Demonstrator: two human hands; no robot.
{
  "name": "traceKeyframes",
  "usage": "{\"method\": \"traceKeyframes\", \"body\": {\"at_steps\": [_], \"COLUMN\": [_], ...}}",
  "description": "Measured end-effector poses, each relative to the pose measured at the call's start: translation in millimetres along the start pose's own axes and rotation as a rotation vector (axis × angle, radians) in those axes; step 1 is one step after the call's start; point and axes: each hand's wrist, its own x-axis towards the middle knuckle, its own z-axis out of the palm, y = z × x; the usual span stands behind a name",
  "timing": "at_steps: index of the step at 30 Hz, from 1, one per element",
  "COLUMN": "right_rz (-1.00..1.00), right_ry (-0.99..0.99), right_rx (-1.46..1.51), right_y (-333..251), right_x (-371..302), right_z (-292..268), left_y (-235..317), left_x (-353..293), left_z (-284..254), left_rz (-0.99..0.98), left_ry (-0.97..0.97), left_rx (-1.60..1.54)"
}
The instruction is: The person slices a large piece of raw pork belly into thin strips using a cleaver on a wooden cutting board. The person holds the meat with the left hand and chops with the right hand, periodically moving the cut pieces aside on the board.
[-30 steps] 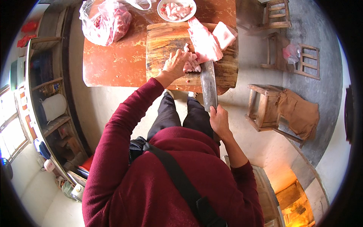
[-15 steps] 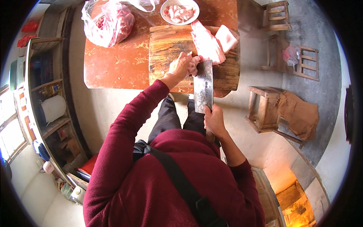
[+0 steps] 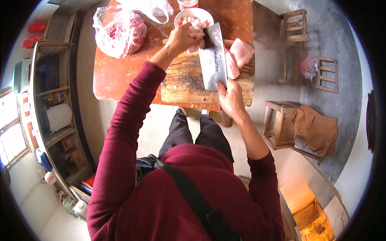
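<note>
My left hand (image 3: 181, 39) is closed round pieces of cut meat (image 3: 196, 32) at the near rim of a white bowl (image 3: 209, 15), which has more pieces inside. My right hand (image 3: 232, 98) grips a cleaver (image 3: 213, 58) whose broad blade slants up toward the bowl, over the wooden chopping board (image 3: 181, 76). The blade partly covers a larger slab of meat (image 3: 231, 67) on the board. Beside that slab, at the board's right, lies a pale pink block of meat (image 3: 241, 52). A small scrap sits near the board's front edge.
Left of the board, a clear plastic bag of meat (image 3: 122, 34) rests on the reddish-brown table (image 3: 116, 82). Behind the bowl stands a clear cup (image 3: 187, 4). On the right are wooden stools, one (image 3: 279, 120) with a brown cloth (image 3: 315, 128). Shelves (image 3: 52, 92) line the left wall.
My left hand has lifted cut pieces off the board and carried them forward to the bowl. The cleaver has moved forward too, from the board's near edge to across its middle.
</note>
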Motion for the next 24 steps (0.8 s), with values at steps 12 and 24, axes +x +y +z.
{"method": "traceKeyframes", "body": {"at_steps": [12, 24], "right_rz": [0.254, 0.33], "right_ry": [-0.058, 0.062], "right_rx": [-0.044, 0.171], "right_y": [-2, 34], "right_x": [110, 8], "right_z": [-3, -33], "left_y": [-81, -42], "left_x": [101, -47], "left_z": [-11, 88], "left_rz": [-0.301, 0.314], "left_ry": [-0.029, -0.261], "left_rx": [-0.001, 0.257]}}
